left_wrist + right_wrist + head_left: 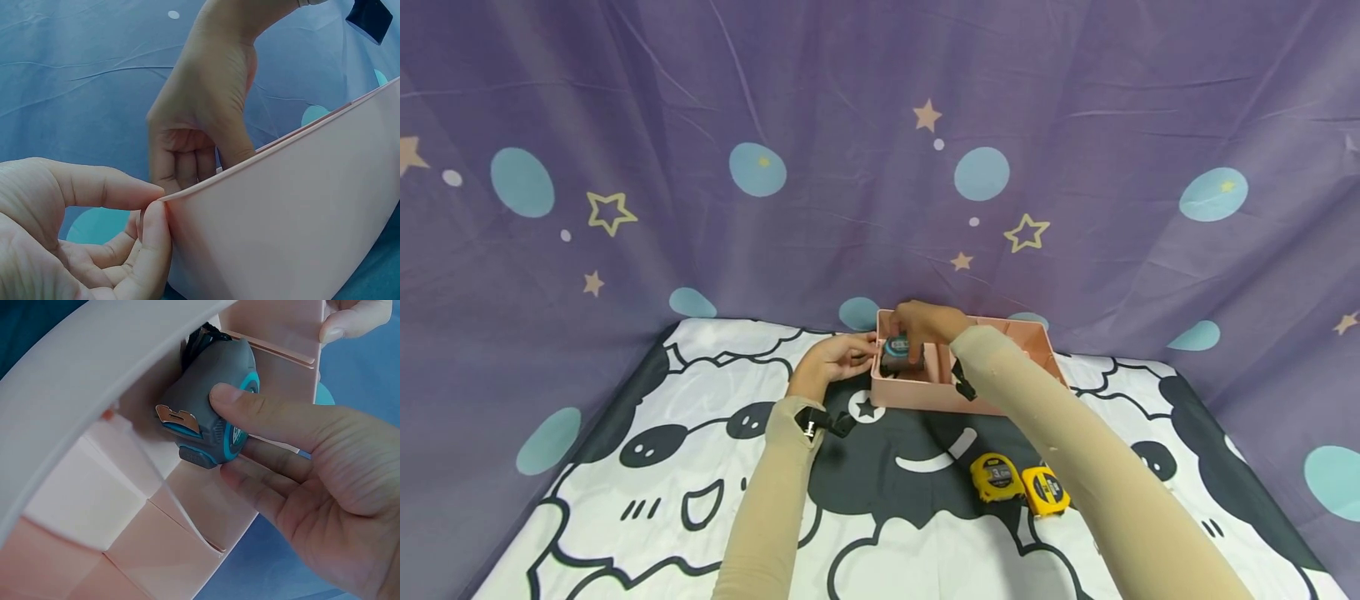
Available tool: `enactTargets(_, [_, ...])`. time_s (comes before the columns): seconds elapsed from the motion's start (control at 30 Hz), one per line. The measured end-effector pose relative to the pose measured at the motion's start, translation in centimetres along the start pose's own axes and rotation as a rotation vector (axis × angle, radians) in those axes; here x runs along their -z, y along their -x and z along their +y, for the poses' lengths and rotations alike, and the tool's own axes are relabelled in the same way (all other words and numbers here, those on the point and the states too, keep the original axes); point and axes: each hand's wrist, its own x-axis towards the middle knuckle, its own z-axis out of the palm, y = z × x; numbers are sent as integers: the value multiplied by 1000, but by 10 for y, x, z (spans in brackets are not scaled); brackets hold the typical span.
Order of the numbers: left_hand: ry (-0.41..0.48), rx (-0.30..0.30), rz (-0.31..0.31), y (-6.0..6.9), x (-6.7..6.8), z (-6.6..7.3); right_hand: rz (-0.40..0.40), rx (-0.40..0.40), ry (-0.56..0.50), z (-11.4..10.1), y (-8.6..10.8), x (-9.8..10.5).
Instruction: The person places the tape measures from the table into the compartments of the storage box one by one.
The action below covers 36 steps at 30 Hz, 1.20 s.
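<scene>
A grey and teal tape measure is inside the end compartment of a pink divided box. My right hand reaches down into the box and grips this tape measure between thumb and fingers, as the right wrist view shows. With thumb and forefinger, my left hand pinches the rim at the box's left end. In the left wrist view the box wall hides the tape measure and my right fingertips. Two yellow tape measures, one and another, lie side by side on the cloth below the box.
Thin dividers split the box into compartments. A cartoon-patterned black and white cloth covers the table. Behind the box hangs a purple curtain with stars and blue dots. My right forearm crosses over the box's right part.
</scene>
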Motion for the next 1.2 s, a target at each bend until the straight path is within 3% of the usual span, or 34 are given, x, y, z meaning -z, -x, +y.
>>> enactTargets(0.13, [5,8,9,0,1,1,8,5,32,0,-1,0])
enactTargets(0.37, [19,17,6,1,1,2,2,-13,-43,1,-2,-1])
enactTargets(0.53, [31,20,0,0,1,2,20,-11,-23,2,-4,-1])
enactTargets(1.2, [57,5,-26,-5,8,0,65,84,166,12,-12,-5])
